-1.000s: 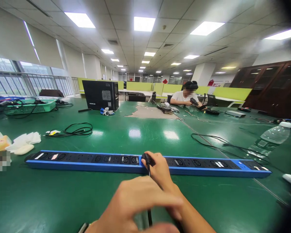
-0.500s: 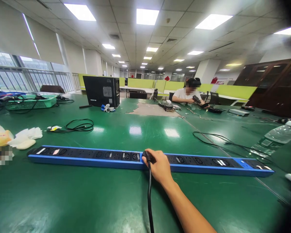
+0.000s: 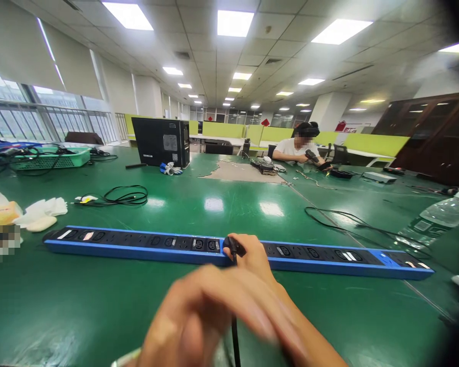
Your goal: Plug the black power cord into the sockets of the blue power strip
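Note:
A long blue power strip (image 3: 137, 254) with a row of black sockets lies across the green table. My right hand (image 3: 252, 255) is closed around a black power plug (image 3: 228, 248) at the middle of the strip. Whether the plug's pins sit in a socket is hidden. From the plug a thick black cord (image 3: 235, 339) runs down toward me. My left hand (image 3: 214, 311), blurred by motion, is close to the camera, in front of my right forearm. Its fingers are curved and stretch to the right, apart from the thumb, and nothing shows in them.
Behind the strip lie a coiled black cable (image 3: 126, 196) and a looser cable (image 3: 340, 216). A water bottle (image 3: 436, 219) is at the right. Farther back stand a computer tower (image 3: 158, 142) and a green basket (image 3: 69, 158). Another person (image 3: 296, 150) sits across the table.
My left hand has come into view from below, in front of my right forearm. My right hand stays at the plug on the strip.

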Demonstrator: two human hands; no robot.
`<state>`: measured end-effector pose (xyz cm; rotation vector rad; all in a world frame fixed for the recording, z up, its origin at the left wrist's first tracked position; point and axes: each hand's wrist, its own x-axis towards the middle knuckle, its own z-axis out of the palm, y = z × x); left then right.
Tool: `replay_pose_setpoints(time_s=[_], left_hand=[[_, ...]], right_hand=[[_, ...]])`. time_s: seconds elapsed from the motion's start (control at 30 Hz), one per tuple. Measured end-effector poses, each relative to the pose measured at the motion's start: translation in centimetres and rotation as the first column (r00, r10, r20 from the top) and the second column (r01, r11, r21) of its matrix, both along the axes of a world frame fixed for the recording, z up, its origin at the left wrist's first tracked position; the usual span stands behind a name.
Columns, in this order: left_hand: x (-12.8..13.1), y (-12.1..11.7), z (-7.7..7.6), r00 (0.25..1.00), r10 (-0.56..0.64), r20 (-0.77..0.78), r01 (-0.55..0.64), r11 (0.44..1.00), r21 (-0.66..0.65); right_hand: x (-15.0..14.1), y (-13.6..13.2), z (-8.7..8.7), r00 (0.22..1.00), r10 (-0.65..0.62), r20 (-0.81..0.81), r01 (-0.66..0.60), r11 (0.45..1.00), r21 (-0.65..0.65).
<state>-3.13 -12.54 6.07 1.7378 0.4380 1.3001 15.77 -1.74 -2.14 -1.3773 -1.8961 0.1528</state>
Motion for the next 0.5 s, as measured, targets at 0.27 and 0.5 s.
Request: replay_pose_setpoints(time_s=[0.27,0.5], left_hand=[[-1.7,10.1,-3.8,0.812,0.394,-0.431,-0.419,0.907,0.039],[2.2,11.6,-7.1,0.655,0.459,-0.6,-0.256,0.882,0.395]], right_hand=[[-0.1,-0.6,0.6,0.993,0.002,0.118,0.001,1.0,-0.029],[-0.2,-1.3,0.5,0.943,-0.134,0.304,0.168,0.982,-0.088]])
